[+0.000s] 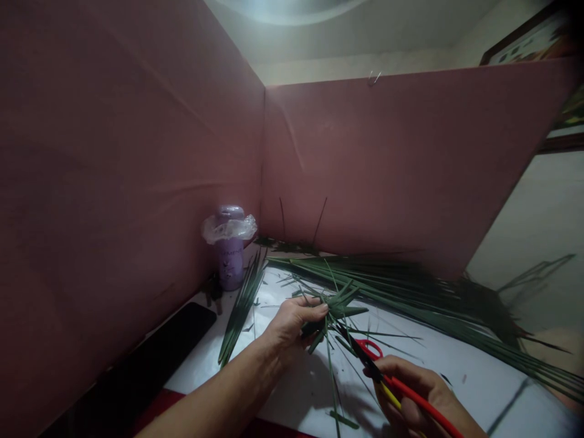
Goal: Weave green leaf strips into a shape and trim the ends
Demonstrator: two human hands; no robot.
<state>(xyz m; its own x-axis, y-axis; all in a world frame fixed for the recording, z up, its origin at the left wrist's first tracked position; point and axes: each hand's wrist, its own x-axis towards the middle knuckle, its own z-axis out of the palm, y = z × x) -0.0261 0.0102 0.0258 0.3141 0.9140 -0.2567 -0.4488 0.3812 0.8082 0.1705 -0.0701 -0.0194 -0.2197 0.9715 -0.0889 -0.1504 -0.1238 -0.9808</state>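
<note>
A woven bundle of green leaf strips point(340, 304), with loose ends sticking out all round, is pinched between the thumb and fingers of my left hand point(301, 319). My right hand point(410, 389) is closed on the handles of a cutting tool point(401, 389) with dark blades and red and yellow handles. The blades point up and left, close to the underside of the bundle. Behind them a red loop handle point(369, 348) shows, its lower part hidden. Thin strips hang down from the bundle.
Long green leaves point(387, 286) stretch across the back and right of the white table point(438, 371). A smaller leaf bunch point(241, 310) lies at left, near a purple bottle point(231, 261) with plastic wrap and a black flat object point(189, 331). Pink panels point(347, 164) stand behind. Cut pieces are scattered about.
</note>
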